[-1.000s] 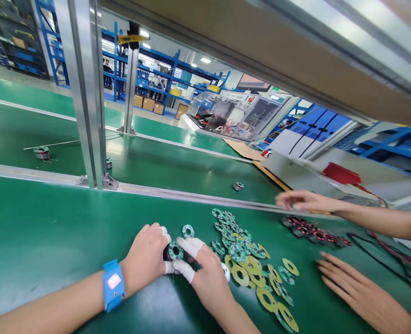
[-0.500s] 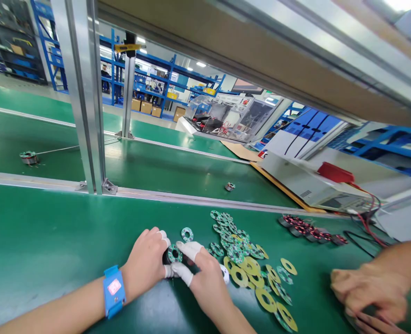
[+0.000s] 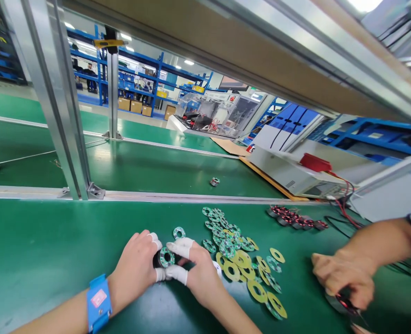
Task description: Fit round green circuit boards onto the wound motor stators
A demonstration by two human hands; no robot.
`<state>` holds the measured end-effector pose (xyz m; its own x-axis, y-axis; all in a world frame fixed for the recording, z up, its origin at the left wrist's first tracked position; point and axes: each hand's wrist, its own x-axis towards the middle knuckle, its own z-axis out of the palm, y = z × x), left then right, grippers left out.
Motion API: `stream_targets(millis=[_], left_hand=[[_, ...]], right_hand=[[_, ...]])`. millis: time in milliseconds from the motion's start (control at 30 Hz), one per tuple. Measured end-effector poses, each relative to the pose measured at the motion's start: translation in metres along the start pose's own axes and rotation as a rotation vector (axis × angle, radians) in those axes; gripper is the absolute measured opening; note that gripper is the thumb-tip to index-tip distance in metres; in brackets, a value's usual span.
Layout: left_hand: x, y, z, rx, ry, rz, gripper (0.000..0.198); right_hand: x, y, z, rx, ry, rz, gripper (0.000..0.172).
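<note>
Both hands on one part: left hand (image 3: 135, 264) curled round the black core (image 3: 166, 256), right hand (image 3: 198, 273) pinching it from the other side, thumb and forefinger in white cots. Green ring board sits on top of the core. Core is on the tabletop (image 3: 34, 250), just left of the ring-board pile (image 3: 236, 255). One loose ring (image 3: 179, 232) lies just behind the fingertips.

Room:
- Left of the hands: wide bare green, all the way to the frame edge.
- Far side: aluminium rail (image 3: 191, 197) bounds the tabletop, upright post (image 3: 62, 116) standing on it well left of the hands.
- Right: pile starts almost touching the right hand. Past it, a row of wound coils (image 3: 292, 218) near the rail.
- Lower right: co-worker's hand (image 3: 344, 276), closed over a coil, well apart from the pile.
- Overhead: shelf beam runs low across the view.

Versus 1.0 s ago:
- Same two-handed grip on the core, same spot.
- Co-worker's hand was flat on the tabletop by the pile and the other reached up to the rail. Now drawn back to the lower right.
- View has swung right.
</note>
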<state>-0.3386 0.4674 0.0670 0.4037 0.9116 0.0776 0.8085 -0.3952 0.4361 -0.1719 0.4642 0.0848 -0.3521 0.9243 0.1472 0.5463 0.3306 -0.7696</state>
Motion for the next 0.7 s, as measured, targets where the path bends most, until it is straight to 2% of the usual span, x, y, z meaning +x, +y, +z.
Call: stream_targets(millis=[167, 367, 600, 700], left_hand=[[0.000, -0.001, 0.002, -0.003, 0.004, 0.009, 0.036], [-0.001, -0.002, 0.001, 0.018, 0.003, 0.016, 0.035], [-0.001, -0.002, 0.003, 0.014, 0.007, 0.010, 0.030], [0.000, -0.003, 0.004, 0.013, -0.003, 0.012, 0.024]], right_hand=[[-0.002, -0.001, -0.001, -0.142, 0.011, -0.049, 0.029], [-0.010, 0.012, 0.006, -0.202, 0.084, -0.091, 0.033], [-0.007, 0.003, 0.007, -0.109, 0.046, 0.041, 0.027], [-0.003, -0.006, 0.004, 0.023, -0.006, 0.102, 0.032]])
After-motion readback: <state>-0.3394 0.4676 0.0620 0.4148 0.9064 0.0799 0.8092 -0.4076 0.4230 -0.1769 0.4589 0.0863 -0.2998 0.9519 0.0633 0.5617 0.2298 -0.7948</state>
